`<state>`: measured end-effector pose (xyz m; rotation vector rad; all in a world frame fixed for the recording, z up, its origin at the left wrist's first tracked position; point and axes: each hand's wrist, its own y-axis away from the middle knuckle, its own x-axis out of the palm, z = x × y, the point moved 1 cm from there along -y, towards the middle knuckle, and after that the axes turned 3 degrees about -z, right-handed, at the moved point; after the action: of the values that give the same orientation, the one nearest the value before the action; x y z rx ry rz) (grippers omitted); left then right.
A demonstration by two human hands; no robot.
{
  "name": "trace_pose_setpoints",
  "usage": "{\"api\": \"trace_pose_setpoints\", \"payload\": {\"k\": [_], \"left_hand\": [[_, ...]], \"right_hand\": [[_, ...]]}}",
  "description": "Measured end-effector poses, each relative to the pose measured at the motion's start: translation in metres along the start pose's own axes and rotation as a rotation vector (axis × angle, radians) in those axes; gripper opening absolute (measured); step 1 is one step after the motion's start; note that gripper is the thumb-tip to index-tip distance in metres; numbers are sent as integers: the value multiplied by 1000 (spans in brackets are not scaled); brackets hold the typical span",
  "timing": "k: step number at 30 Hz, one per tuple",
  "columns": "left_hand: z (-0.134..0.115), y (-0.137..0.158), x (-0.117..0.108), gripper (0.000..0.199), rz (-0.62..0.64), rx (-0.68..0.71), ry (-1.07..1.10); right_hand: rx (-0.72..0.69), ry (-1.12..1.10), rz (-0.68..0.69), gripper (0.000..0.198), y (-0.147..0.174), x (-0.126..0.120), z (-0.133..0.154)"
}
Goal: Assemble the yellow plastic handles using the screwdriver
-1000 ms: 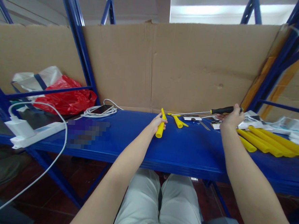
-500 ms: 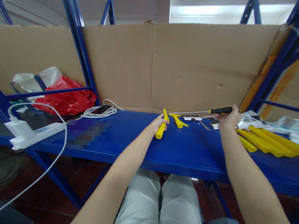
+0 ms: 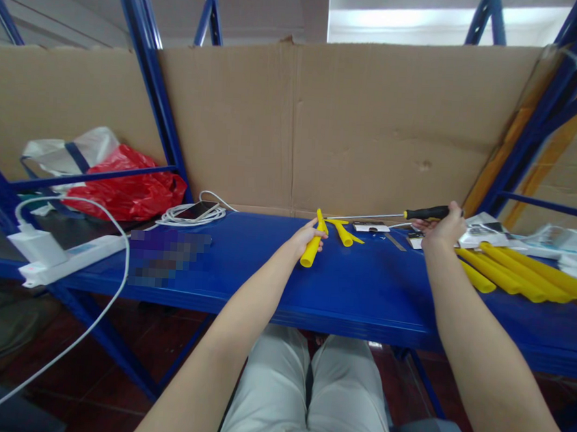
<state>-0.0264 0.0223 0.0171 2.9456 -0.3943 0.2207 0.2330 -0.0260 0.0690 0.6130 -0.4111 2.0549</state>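
My left hand point(image 3: 307, 237) is closed around a yellow tube point(image 3: 309, 253), whose open round end faces me. In my right hand point(image 3: 441, 228) is the black and yellow handle of a long screwdriver point(image 3: 428, 213). Its thin shaft points left, and the tip reaches the upper part of the held tube; whether it touches cannot be made out. Just right of my left hand, a second yellow tube piece point(image 3: 346, 238) with splayed ends lies on the blue shelf point(image 3: 352, 291). Several longer yellow tubes point(image 3: 524, 276) lie side by side near my right forearm.
Behind the shelf stands a cardboard panel point(image 3: 347, 128). A small white box point(image 3: 370, 227) and a flat metal strip point(image 3: 395, 242) lie beneath the screwdriver. To the left are a coiled white cable point(image 3: 191, 216), a red bag point(image 3: 134, 184) and a white power strip point(image 3: 78, 262).
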Motion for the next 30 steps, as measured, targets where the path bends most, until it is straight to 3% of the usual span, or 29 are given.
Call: {"api": "trace_pose_setpoints", "payload": {"k": [30], "left_hand": [[0,0,2,82,18,8,-33]], "right_hand": [[0,-28,-13,6,-5,1,-3]]}}
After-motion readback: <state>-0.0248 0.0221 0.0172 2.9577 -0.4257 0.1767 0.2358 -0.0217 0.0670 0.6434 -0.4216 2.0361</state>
